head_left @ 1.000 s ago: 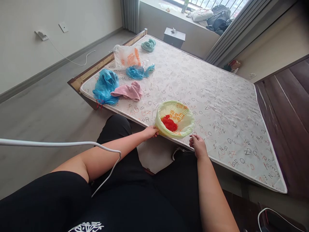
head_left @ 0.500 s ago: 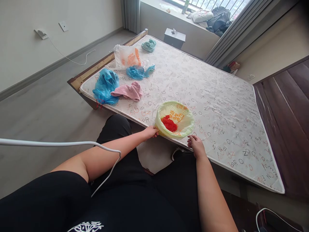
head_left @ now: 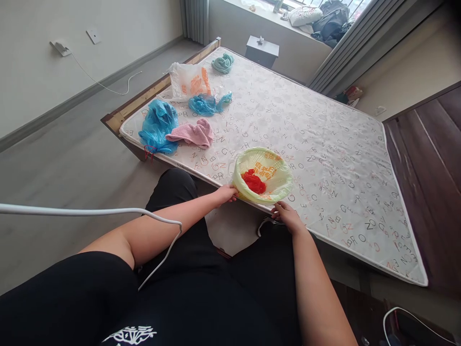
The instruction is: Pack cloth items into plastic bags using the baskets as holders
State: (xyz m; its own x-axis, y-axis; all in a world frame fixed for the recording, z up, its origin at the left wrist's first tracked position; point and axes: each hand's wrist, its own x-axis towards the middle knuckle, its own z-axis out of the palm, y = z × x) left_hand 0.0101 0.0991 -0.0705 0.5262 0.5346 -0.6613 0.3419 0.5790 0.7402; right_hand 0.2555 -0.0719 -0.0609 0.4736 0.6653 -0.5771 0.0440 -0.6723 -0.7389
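A round plastic basket (head_left: 246,193) lined with a pale yellow-green plastic bag (head_left: 283,185) stands at the near edge of the mattress. Orange lettering marks the bag, and a crumpled red bundle (head_left: 254,181) lies inside. My left hand (head_left: 226,193) is closed at the basket's lower left side, fingers pinched on the edge of the bag. Just under the near right rim is my right hand (head_left: 289,217), its fingers loosely bent and apart, the tips close to the bag. Whether those fingertips touch it I cannot tell.
On the mattress (head_left: 345,182) lie a pink cloth (head_left: 194,133), blue plastic bags (head_left: 158,125), a clear bag with orange print (head_left: 189,81) and a green cloth (head_left: 223,63). A white cable (head_left: 90,211) crosses in front of my left arm. A small nightstand (head_left: 262,50) stands beyond the bed.
My right hand has moved left, in under the basket's near rim. The left hand keeps its grip at the left side, and the view has shifted slightly.
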